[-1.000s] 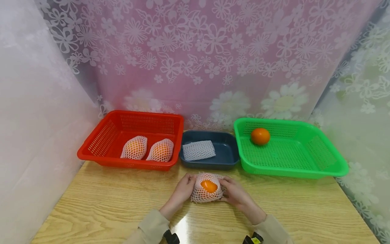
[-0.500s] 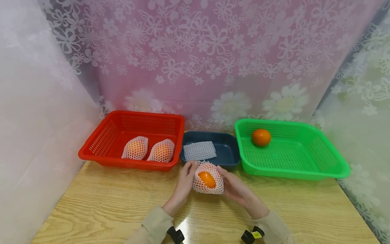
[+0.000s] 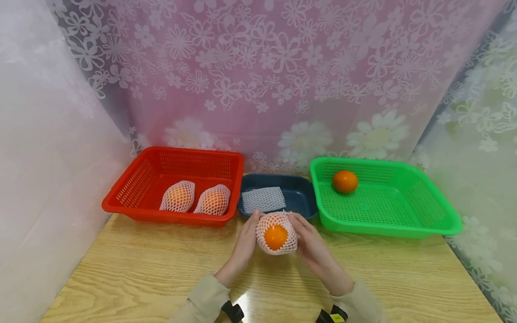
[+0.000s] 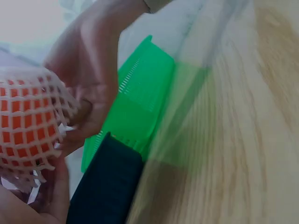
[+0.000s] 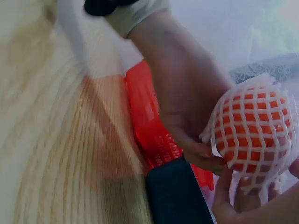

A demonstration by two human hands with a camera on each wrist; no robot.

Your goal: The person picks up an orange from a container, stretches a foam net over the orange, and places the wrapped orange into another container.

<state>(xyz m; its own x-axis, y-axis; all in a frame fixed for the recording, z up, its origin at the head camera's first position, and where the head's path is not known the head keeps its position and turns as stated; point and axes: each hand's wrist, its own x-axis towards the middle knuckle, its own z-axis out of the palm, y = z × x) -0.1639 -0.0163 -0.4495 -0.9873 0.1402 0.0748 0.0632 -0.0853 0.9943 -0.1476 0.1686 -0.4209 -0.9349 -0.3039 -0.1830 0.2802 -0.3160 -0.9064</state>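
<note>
In the head view an orange fruit (image 3: pixel 276 237) in a white foam net (image 3: pixel 289 246) is held between both hands over the wooden table, just in front of the blue tray. The left hand (image 3: pixel 241 251) grips its left side, the right hand (image 3: pixel 317 253) its right side. A round patch of bare orange skin faces the head camera. Both wrist views show net mesh (image 4: pixel 29 119) (image 5: pixel 254 128) around the fruit, with fingers at the net's edge.
A red basket (image 3: pixel 169 217) at left holds two netted fruits (image 3: pixel 178 197) (image 3: pixel 214 200). The blue tray (image 3: pixel 300 197) in the middle holds a flat white net (image 3: pixel 263 199). A green basket (image 3: pixel 387 229) at right holds one bare orange fruit (image 3: pixel 345 181).
Compared with a second ago, both hands have moved the netted fruit away from the body, nearer the blue tray. The fruit is turned, and its bare patch looks rounder.
</note>
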